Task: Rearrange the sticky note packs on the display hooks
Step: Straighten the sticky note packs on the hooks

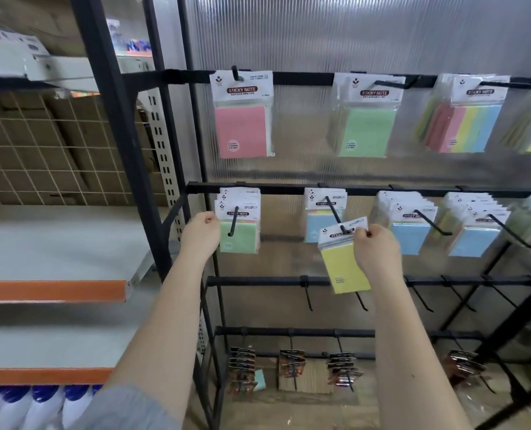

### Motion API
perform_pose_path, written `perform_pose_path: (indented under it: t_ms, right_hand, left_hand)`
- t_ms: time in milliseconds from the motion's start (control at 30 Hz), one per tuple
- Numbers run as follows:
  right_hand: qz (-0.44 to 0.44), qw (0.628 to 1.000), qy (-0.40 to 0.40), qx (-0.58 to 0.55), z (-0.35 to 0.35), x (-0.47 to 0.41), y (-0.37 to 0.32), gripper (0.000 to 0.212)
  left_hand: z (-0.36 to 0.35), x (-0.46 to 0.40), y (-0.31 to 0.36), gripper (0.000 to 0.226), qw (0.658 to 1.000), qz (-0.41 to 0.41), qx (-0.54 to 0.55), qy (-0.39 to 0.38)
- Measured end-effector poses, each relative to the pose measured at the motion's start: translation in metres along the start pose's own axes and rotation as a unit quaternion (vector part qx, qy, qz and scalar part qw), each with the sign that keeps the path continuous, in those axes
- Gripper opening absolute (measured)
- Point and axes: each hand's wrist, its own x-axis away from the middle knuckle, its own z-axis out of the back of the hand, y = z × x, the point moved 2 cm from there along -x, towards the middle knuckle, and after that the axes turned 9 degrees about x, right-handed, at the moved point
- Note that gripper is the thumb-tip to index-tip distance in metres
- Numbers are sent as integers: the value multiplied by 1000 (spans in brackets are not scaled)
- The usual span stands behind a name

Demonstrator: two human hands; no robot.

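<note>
A single head-worn wide-angle view looks forward and slightly down, close to a black metal hook rack [351, 190] backed by ribbed translucent plastic sheet [366, 35]. Both forearms reach in from the lower edge; grey-and-orange shelving [50, 290] fills the left of the frame.

- A right hand [374, 243] pinches the header of a yellow sticky note pack [345, 262] at the tip of a middle-row hook [335, 212], where blue packs [317, 225] hang behind
- The left hand [200, 232] grips the edge of the green packs [238, 235] on the neighbouring hook
- Above, a pink pack [242, 131] and a green pack [363, 131] hang from the black rack [289, 189]
</note>
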Motion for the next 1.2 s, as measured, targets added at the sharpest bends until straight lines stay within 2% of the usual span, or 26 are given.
perform_pose_path:
  t_ms: [133,200,433,533,667,767,833,933,1067,1200]
  right_hand:
    - [-1,999,7,39,6,13,-5,34]
    - [-5,999,7,52,9,17,-7,29]
    - [-21,996,27,85,25,23,-15,26]
    - [-17,995,42,90,30,25,-19,26]
    - [-15,995,47,91,33,27,-23,24]
    - [-10,996,48,81,32,29,-27,26]
    - [-8,996,50,74,32,30,-29,31]
    - [-9,996,54,65,31,33,-30,34]
    - [-6,996,63,55,31,36,-31,35]
    - [-7,997,72,36,30,38,-31,34]
  left_hand:
    - [-10,-18,0,38,994,98,-7,-53]
    - [-14,-25,0,37,992,112,15,-61]
    - [-21,-30,-10,30,991,95,92,-34]
    - [-20,-26,-20,35,986,101,132,-12]
    - [-22,-17,-26,33,992,66,109,18]
    - [-29,-16,-32,24,996,46,81,-12]
    - [-35,-19,-36,29,992,65,91,-61]
    - [-41,-21,-36,23,982,95,129,-102]
    - [-42,-21,-35,23,967,107,214,-85]
    - [-36,-15,-33,37,984,57,149,-78]
